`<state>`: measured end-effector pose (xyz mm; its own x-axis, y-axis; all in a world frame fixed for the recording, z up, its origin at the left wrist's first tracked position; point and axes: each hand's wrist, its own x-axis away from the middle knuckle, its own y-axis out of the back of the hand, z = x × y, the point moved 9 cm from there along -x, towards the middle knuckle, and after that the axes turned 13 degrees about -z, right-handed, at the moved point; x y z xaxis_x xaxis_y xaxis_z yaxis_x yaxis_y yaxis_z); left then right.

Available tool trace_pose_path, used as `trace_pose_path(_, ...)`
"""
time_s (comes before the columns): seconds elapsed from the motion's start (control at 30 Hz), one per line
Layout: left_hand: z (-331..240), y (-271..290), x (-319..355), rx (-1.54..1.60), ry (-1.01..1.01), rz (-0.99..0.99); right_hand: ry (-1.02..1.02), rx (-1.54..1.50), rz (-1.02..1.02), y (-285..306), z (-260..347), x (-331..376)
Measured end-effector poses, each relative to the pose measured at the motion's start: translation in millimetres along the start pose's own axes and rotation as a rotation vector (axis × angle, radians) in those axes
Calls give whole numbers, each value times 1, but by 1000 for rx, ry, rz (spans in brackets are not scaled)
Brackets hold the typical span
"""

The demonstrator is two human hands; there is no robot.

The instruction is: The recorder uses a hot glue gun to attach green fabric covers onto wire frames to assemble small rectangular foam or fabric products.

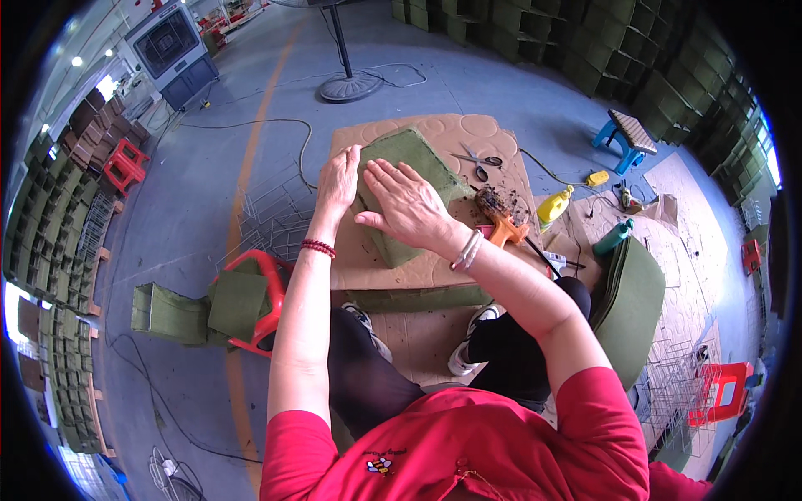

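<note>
A boxy piece covered in olive green felt (409,154) lies on a low cardboard-topped work table (501,146). My left hand (338,179) grips its left edge, fingers curled over the side. My right hand (408,204) lies flat on top of the felt, fingers spread. An orange glue gun (504,227) sits just right of my right wrist, and scissors (478,160) lie beyond it on the table.
A red stool (269,292) with green felt pieces (236,302) stands at my left, wire frames (276,213) behind it. A stack of green felt (632,301), a yellow bottle (554,205) and a teal bottle (612,237) are on my right. A fan base (349,85) stands ahead.
</note>
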<state>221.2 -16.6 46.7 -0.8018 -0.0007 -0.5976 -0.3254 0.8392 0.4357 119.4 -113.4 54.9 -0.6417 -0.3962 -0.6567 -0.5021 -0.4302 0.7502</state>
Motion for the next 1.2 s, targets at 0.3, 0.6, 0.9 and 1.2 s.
trace_pose_path(0.3, -19, 3, 21, 119, 103, 19, 19, 52, -102, 39, -5, 27)
trace_pose_path(0.6, -50, 2, 69, 540, 110, -235, -14, -19, -74, 71, 3, 70)
trace_pose_path(0.9, 77, -60, 127, 437, 696, 149, -192, -157, -75, 86, -7, 122)
trace_pose_path(1.2, 115, -74, 131, 282, 713, 431, -451, -41, -220, 88, -27, 172)
